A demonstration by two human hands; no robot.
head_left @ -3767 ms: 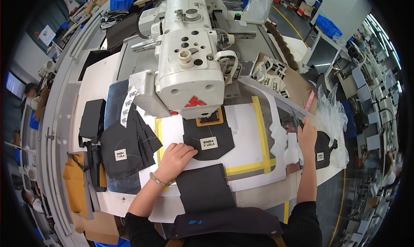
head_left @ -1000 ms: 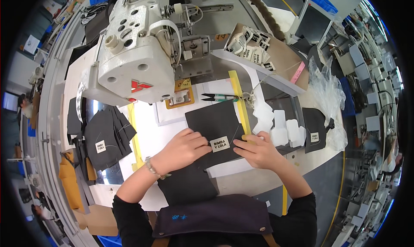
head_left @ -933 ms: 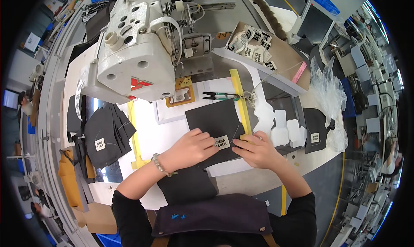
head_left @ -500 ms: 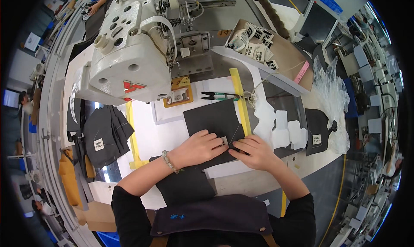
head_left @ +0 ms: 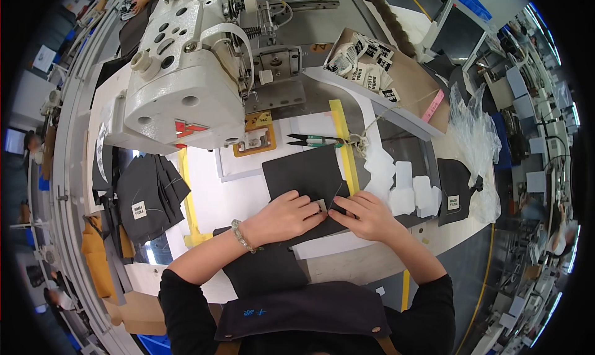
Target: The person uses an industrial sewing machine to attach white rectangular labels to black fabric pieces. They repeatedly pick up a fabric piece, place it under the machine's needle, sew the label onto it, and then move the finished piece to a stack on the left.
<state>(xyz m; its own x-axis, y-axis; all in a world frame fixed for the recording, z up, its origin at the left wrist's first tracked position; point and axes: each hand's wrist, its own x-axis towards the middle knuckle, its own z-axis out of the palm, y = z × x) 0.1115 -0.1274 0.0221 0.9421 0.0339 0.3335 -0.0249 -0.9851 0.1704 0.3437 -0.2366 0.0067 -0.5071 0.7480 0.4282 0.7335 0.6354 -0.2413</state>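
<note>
Left hand (head_left: 286, 217) has slid right, covering most of label (head_left: 321, 205) | black piece (head_left: 300, 172) lies on white sheet (head_left: 204, 184) by yellow tape (head_left: 340, 120) | right hand (head_left: 370, 217) at thread (head_left: 338, 192); both hands' fingers narrow, grip unclear | best kept flat, untugged | snips (head_left: 317, 142) beyond

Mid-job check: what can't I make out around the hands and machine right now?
All in the head view:
- Most of the pale label: covered by the left hand's fingers.
- Whether the right hand grips the black fabric piece or only presses it: its own fingers hide the fingertips.
- The top of the white sewing machine: cut off by the upper edge.
- Background people at far left: too small and blurred near the fisheye rim.
</note>
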